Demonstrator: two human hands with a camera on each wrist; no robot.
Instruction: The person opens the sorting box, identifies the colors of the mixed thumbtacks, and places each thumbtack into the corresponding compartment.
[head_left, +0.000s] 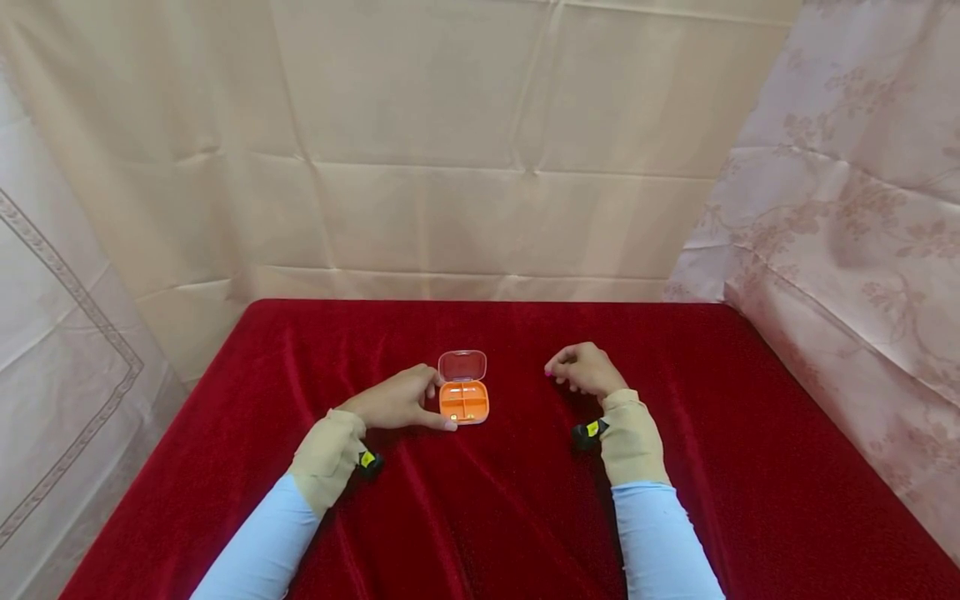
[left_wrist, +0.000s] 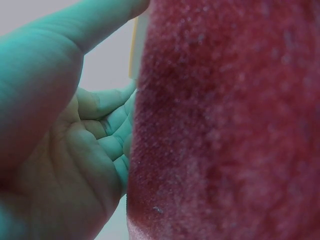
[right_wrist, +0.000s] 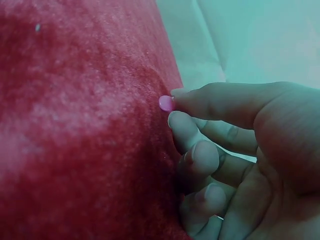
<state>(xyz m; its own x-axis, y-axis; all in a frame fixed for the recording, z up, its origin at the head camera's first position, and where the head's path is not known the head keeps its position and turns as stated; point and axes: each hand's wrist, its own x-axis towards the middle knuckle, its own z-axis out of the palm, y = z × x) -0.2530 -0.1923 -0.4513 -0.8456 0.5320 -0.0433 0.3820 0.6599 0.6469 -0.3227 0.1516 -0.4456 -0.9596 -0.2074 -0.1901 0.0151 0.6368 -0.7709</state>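
Note:
An orange pill box lies on the red cloth with its clear lid raised at the back. Dividers split its tray into compartments, and small yellowish pills show in the front ones. My left hand holds the box from the left, thumb at the near edge and fingers at the far side; only a sliver of the box shows in the left wrist view. To the right, apart from the box, my right hand pinches a pink pill between thumb and forefinger, close to the cloth.
Red velvet cloth covers the table, with soft folds in front. A beige curtain hangs behind the far edge, and patterned curtains stand at the sides. Each wrist carries a small dark camera.

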